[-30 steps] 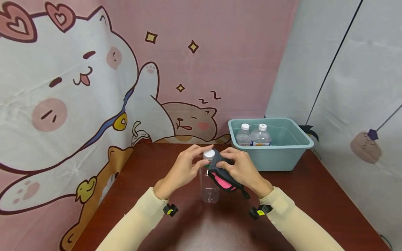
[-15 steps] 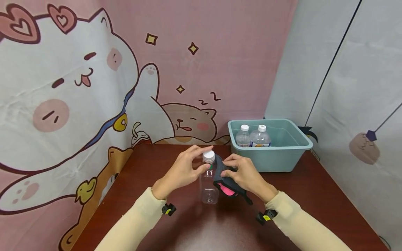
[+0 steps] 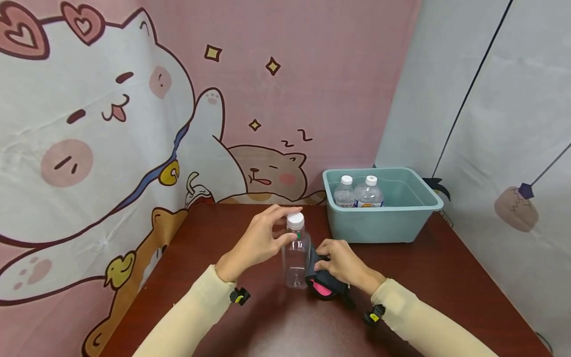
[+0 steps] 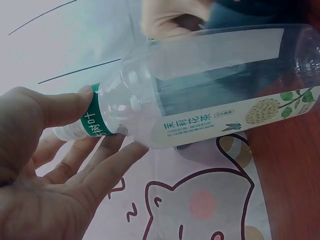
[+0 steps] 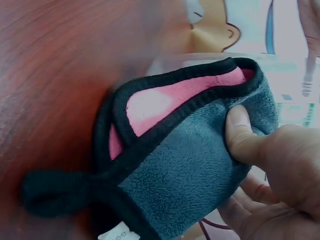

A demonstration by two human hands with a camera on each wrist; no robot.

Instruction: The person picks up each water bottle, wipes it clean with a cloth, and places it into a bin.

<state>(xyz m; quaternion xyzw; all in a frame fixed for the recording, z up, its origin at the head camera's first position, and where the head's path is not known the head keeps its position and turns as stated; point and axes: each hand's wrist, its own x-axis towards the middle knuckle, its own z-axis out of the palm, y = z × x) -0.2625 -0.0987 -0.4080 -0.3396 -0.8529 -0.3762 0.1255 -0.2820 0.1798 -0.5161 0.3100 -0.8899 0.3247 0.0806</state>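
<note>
A clear plastic bottle (image 3: 295, 263) with a white cap stands upright on the table. At its neck my left hand (image 3: 264, 241) holds it, the thumb on the green band (image 4: 95, 112) and the fingers behind, as the left wrist view shows. My right hand (image 3: 343, 263) pinches a folded grey cloth (image 5: 185, 165) with black edging and a pink inner side. That cloth lies against the bottle's lower right side, close above the table. A black loop (image 5: 57, 192) sticks out from one of its corners.
Behind and to the right, a light blue plastic bin (image 3: 379, 225) holds two capped bottles, a smaller one (image 3: 344, 193) and a wider one (image 3: 369, 194). The reddish-brown table (image 3: 250, 317) meets a cartoon-printed backdrop (image 3: 348, 74) at its back.
My right hand has moved down along the bottle with the cloth, from near the cap to the lower side. My left hand has stayed at the neck.
</note>
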